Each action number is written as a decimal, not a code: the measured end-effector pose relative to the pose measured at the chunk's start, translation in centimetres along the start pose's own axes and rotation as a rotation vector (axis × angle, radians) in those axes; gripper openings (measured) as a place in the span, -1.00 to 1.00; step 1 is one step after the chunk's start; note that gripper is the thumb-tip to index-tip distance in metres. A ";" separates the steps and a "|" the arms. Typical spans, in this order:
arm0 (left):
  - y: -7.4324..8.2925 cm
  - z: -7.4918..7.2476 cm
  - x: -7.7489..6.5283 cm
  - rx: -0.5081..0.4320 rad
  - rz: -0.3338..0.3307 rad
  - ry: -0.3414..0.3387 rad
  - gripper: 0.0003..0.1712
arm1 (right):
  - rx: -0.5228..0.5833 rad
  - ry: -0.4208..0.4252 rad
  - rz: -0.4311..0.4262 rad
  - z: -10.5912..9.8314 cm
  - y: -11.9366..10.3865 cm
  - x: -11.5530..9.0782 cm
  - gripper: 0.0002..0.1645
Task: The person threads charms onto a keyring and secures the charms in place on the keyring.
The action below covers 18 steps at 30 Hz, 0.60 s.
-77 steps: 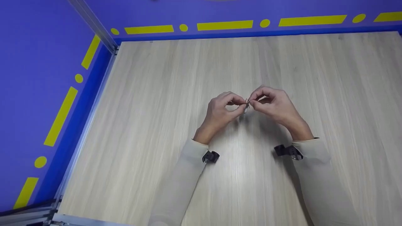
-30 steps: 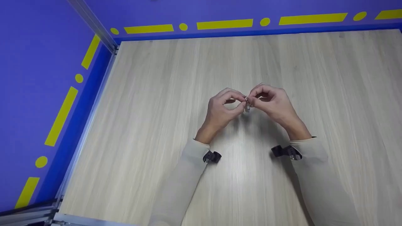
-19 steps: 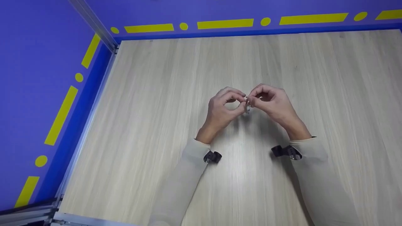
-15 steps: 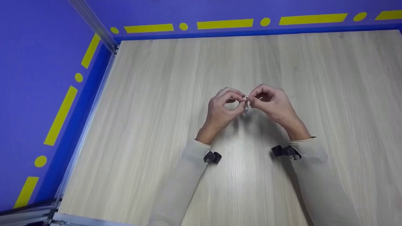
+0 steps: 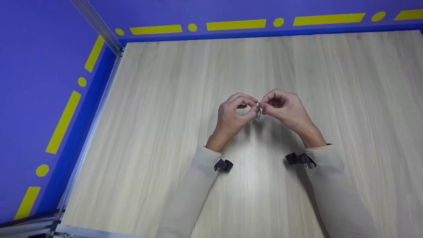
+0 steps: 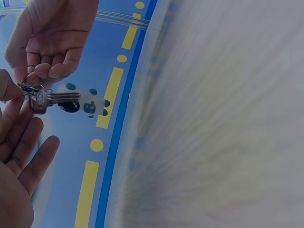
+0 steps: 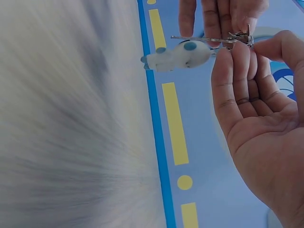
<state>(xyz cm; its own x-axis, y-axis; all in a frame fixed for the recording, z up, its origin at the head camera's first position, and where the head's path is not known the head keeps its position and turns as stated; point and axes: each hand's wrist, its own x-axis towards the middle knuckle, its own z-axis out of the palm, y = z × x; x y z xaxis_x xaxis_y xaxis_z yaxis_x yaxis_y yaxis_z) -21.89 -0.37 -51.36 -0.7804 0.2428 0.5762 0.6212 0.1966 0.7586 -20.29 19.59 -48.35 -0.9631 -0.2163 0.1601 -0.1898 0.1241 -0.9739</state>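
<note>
Above the middle of the table, my left hand [image 5: 231,112] and right hand [image 5: 286,110] meet fingertip to fingertip. Between them both pinch a small metal key ring [image 7: 247,40] with short links, partly covered by the fingers. A silver key [image 6: 42,100] hangs from it, and beside the key dangles a white figurine charm [image 7: 192,53] with blue-green and black patches. In the head view the hanging bunch [image 5: 258,114] is small, and its parts are hard to tell apart. The other fingers of the right hand lie loosely curled in the left wrist view.
A light wood-grain table [image 5: 158,132] lies below the hands. Blue walls with yellow dashes and dots [image 5: 236,24] stand at its back and left, with a metal post [image 5: 99,26] in the corner. Black straps with cameras [image 5: 223,165] sit at both cuffs.
Both hands have risen slightly in the head view since the oldest frame, still together. The hanging bunch has turned and shows more below the fingertips. Over the last half second the hands barely move.
</note>
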 end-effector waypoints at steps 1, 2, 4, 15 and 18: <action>0.0 0.0 0.0 -0.001 -0.003 -0.003 -0.92 | -0.001 -0.001 0.001 0.0 0.0 0.0 -0.91; 0.1 0.0 0.0 -0.004 -0.007 -0.007 -0.92 | -0.002 -0.003 0.003 0.0 0.0 0.0 -0.92; 0.1 0.0 0.1 -0.007 -0.014 -0.013 -0.92 | 0.000 -0.006 0.010 0.1 -0.1 0.0 -0.91; -0.1 -0.2 0.1 -0.036 -0.024 -0.047 -0.91 | 0.057 0.020 0.009 0.3 0.1 0.0 -0.94; -0.1 -0.2 0.1 -0.039 -0.017 -0.061 -0.90 | 0.069 0.034 0.017 0.2 0.1 0.0 -0.94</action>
<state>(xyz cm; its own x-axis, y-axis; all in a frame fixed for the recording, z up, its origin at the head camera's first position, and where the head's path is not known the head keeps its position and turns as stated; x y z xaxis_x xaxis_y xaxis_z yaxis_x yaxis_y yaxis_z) -22.03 -0.50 -51.31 -0.7844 0.2972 0.5444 0.6036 0.1641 0.7802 -20.27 19.39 -48.50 -0.9722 -0.1814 0.1479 -0.1611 0.0603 -0.9851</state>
